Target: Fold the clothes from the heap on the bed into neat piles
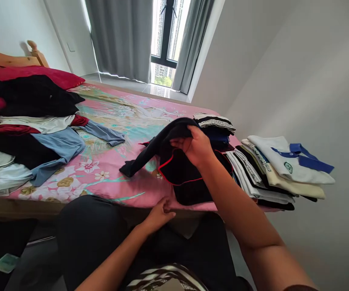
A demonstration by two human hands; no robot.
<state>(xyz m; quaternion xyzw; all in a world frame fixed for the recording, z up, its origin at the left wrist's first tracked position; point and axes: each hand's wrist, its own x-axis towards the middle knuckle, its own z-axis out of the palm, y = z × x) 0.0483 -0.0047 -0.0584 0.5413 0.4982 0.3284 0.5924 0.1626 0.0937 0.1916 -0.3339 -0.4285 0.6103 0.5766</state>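
My right hand [196, 146] grips the sleeve of a black long-sleeved top [183, 167] with red piping, lifting part of it above the bed. The raised sleeve [150, 151] droops to the left, its cuff end close to the sheet. The rest of the top lies bunched on the bed in front of me, near the edge. Below it, by the bed's front edge, my left hand [159, 217] is held with loosely curved fingers and the thumb apart, nothing in it.
Folded clothes stand in stacks at the right, one topped by a white shirt with a blue collar [288, 161], another by striped cloth [215, 122]. Loose clothes [25, 133] heap at the left. A floral pink sheet [101, 165] covers the bed; a wall rises on the right.
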